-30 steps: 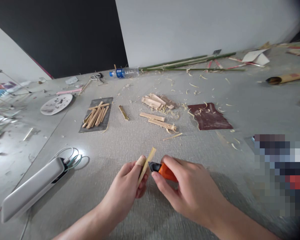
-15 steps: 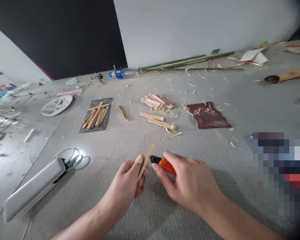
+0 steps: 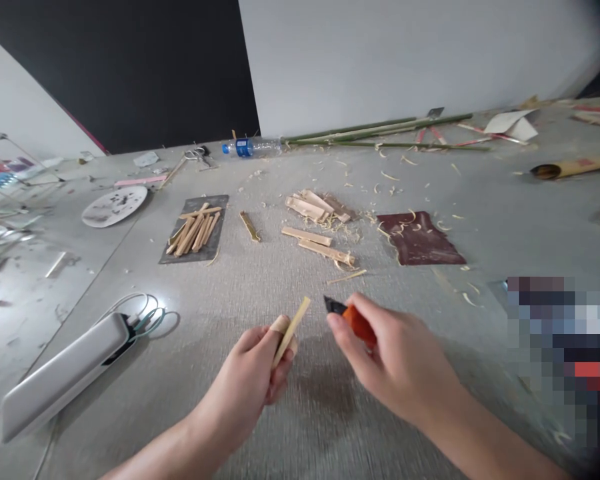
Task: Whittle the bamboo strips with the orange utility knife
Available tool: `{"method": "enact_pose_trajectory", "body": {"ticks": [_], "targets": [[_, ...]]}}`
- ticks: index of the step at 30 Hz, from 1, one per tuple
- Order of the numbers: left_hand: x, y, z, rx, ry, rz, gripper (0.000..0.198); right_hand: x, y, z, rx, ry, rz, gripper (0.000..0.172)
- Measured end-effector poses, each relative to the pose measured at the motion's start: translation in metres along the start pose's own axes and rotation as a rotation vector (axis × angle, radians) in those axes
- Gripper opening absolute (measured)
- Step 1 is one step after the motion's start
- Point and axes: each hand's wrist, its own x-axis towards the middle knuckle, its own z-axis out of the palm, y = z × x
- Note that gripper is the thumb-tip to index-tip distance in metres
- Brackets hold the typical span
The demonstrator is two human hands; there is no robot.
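Note:
My left hand is closed on a thin pale bamboo strip, whose upper end sticks out past the thumb, tilted to the right. A tan wrap covers the thumb's tip. My right hand grips an orange and black utility knife, its dark tip pointing up and left, apart from the strip. Beyond the hands lie two flat bamboo pieces and a small pile of bamboo slats among curly shavings. A short greenish bamboo piece rests to their left.
Several bamboo sticks lie on a dark sheet. Sandpaper is at the right, a white power bank with cables at the left. Further back are a plastic bottle, long green bamboo rods and a white plate.
The knife in my right hand has moved right, away from the bamboo strip. My left hand keeps its hold nearly in place. The view has shifted slightly.

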Motion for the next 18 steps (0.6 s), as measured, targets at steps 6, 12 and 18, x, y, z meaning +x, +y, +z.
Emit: {"method": "enact_pose_trajectory", "body": {"ticks": [6,12,18], "targets": [[-0.001,-0.001,0.002,-0.034,0.065,-0.029,0.036,-0.007,-0.012,0.008,0.044,-0.086,-0.066,0.037],[0.000,-0.003,0.002,-0.006,0.068,-0.020,0.041,-0.010,-0.012,0.011,0.028,-0.091,-0.075,0.037],[0.000,-0.005,-0.001,0.061,0.059,0.010,0.049,-0.010,-0.013,0.012,-0.038,-0.077,-0.083,0.037]]}}
